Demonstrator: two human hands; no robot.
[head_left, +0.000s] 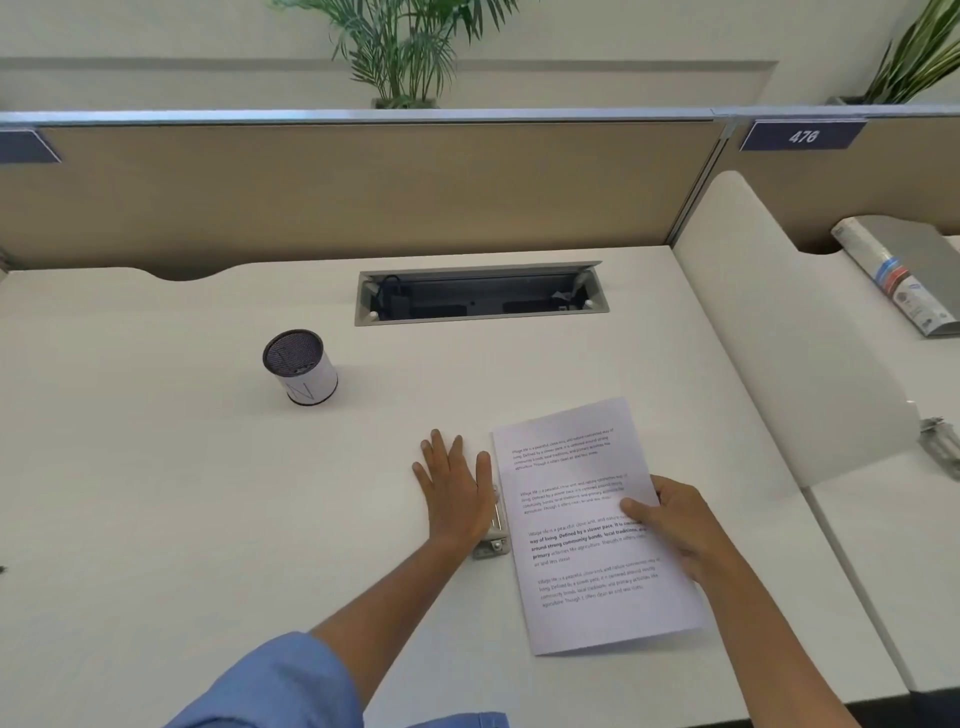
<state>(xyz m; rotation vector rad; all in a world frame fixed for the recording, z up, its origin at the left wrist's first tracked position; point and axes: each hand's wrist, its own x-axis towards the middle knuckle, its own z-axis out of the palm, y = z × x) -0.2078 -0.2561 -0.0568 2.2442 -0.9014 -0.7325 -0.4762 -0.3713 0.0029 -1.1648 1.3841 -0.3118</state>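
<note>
While right hand (675, 525) pinches printed sheet (582, 519) | left hand (457, 491) spread flat on, seemingly, stapler (494, 540).

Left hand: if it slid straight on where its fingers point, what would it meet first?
The left hand would probably reach the recessed cable tray first; the mesh cup lies left of that line.

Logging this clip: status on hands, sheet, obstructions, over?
Left hand flat, palm on metal device. Right hand pinches printed sheet, left edge by the device. Mesh cup stands apart, not in the way.
</note>
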